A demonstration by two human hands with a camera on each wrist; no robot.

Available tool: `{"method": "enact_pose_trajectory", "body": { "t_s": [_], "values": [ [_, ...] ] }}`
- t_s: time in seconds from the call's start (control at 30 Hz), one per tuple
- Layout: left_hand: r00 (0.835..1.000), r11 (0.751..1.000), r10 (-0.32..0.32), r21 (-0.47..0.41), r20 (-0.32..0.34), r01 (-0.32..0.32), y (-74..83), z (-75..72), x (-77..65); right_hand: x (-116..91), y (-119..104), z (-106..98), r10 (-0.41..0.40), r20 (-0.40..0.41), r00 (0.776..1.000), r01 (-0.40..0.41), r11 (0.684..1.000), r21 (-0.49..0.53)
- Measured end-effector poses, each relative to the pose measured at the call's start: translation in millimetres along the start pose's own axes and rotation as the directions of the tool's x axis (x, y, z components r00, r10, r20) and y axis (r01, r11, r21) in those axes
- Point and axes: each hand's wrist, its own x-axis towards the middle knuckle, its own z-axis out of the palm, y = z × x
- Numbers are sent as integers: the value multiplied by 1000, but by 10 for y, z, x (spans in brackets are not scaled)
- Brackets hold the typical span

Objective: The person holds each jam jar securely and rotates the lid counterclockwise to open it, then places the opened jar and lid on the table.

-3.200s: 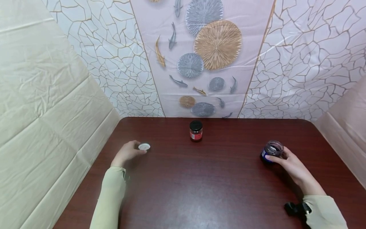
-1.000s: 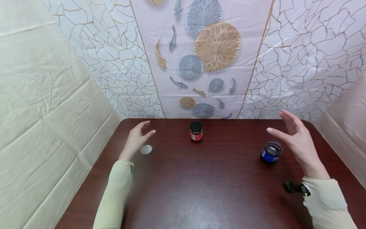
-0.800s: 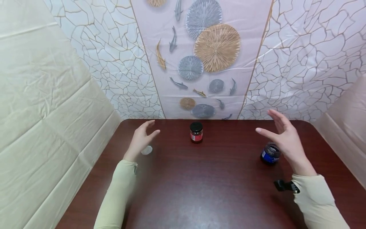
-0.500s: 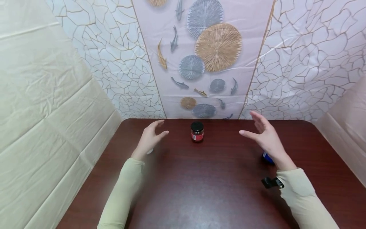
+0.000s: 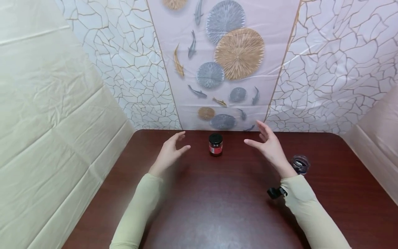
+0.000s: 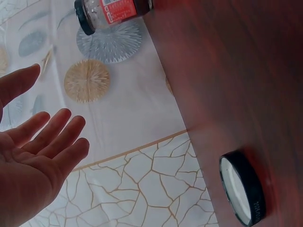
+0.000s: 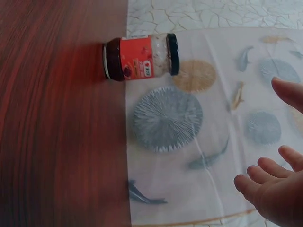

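A small jar with a red label and black lid [image 5: 215,144] stands upright near the table's far edge. My left hand [image 5: 178,144] hovers just left of it, fingers spread and empty. On the jar's right my right hand [image 5: 262,139] hovers the same way, palm turned inward. Neither hand touches the jar. The left wrist view shows the left hand [image 6: 40,153], the jar [image 6: 113,12] and a white-lined lid [image 6: 241,191] lying on the table. The right wrist view shows the jar [image 7: 139,56] beyond the right hand's fingers [image 7: 272,187].
An open glass jar with a blue label [image 5: 300,164] stands on the dark wooden table [image 5: 217,207], just right of my right forearm. A patterned sheet [image 5: 230,69] hangs as a wall behind the table's far edge. Pale sheeting closes in both sides.
Both hands let go, the left of the white lid and the right of the blue jar. They lifted and moved inward to either side of the red-label jar.
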Motion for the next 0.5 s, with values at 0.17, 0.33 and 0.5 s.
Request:
{"method": "enact_pose_trajectory", "body": {
  "t_s": [0.17, 0.33, 0.5],
  "values": [
    [1000, 1000, -10, -9, 26, 10, 33, 35, -54, 70, 53, 154, -2, 28, 1000, 2, 1000, -13],
    [999, 1000, 9, 21, 43, -10, 125, 57, -117, 125, 84, 286, 27, 74, 997, -28, 1000, 6],
    [998, 999, 18, 47, 54, -21, 204, 63, -141, 187, 68, 419, 70, 115, 991, -71, 997, 12]
  ]
}}
